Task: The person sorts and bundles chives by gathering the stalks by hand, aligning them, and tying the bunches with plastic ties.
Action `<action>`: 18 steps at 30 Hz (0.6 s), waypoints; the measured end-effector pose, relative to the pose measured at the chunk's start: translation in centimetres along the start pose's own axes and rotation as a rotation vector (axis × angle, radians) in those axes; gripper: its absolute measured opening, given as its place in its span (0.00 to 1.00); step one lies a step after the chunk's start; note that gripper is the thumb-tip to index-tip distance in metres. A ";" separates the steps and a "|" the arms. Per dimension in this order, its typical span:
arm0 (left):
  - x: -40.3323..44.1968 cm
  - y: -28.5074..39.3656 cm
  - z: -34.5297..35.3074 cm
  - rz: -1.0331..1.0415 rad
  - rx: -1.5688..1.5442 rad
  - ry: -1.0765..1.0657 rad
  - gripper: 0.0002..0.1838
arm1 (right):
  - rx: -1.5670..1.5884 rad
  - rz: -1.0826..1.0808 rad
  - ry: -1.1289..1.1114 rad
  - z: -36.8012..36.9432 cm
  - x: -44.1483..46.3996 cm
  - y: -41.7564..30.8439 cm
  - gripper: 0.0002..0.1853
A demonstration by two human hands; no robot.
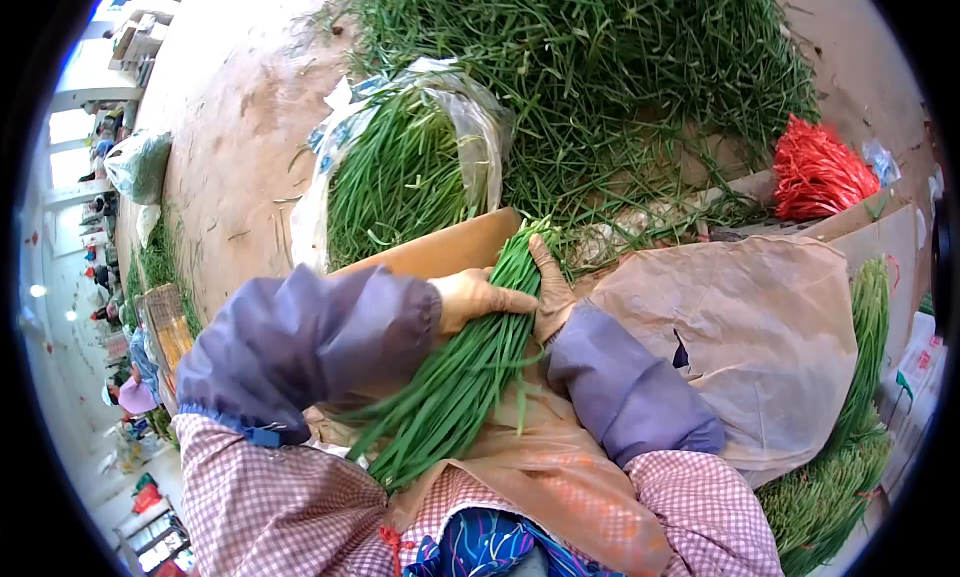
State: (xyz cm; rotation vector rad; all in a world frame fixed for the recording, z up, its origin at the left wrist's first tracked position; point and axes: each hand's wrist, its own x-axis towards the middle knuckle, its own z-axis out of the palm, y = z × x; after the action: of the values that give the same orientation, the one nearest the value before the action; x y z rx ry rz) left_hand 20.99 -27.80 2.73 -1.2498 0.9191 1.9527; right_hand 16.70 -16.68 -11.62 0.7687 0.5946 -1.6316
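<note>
A bunch of long green garlic chives (pixel 455 387) lies slantwise across my lap, its cut ends pointing up and away from me. My left hand (pixel 478 299) is closed over the bunch near its upper part, with a finger stretched across the stems. On the other side, my right hand (pixel 550 289) grips the same bunch close to the stem ends, in what looks like a brown, dirt-stained glove. Just beyond the hands is a tan board (pixel 440 245). The leafy ends hang down to the left over the brown apron (pixel 570 477).
Ahead, a white plastic sack (pixel 480 117) holds more chives, beside a large heap of loose greens (pixel 600 47). Red ties (pixel 820 172) lie at right. A brown sheet (pixel 740 327) partly covers stacked bunches (pixel 830 477). Another person (pixel 135 392) is far left.
</note>
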 end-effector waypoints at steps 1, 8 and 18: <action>3.4 -0.1 -1.5 -0.064 0.085 0.016 0.21 | 0.021 0.322 0.132 -0.8 1.3 -1.9 0.27; 10.0 1.1 -1.7 -0.044 0.296 0.075 0.28 | 0.064 0.283 -0.036 -6.0 9.6 -2.1 0.25; -1.7 1.4 2.4 0.399 0.110 0.190 0.35 | 0.054 -0.501 -0.373 9.8 -1.7 -4.9 0.25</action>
State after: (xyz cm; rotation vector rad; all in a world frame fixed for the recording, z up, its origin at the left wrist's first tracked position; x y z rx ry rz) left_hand 19.31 -26.83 5.31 -1.2777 1.4458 2.0675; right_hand 10.50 -21.86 -4.12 0.3448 0.4964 -2.1936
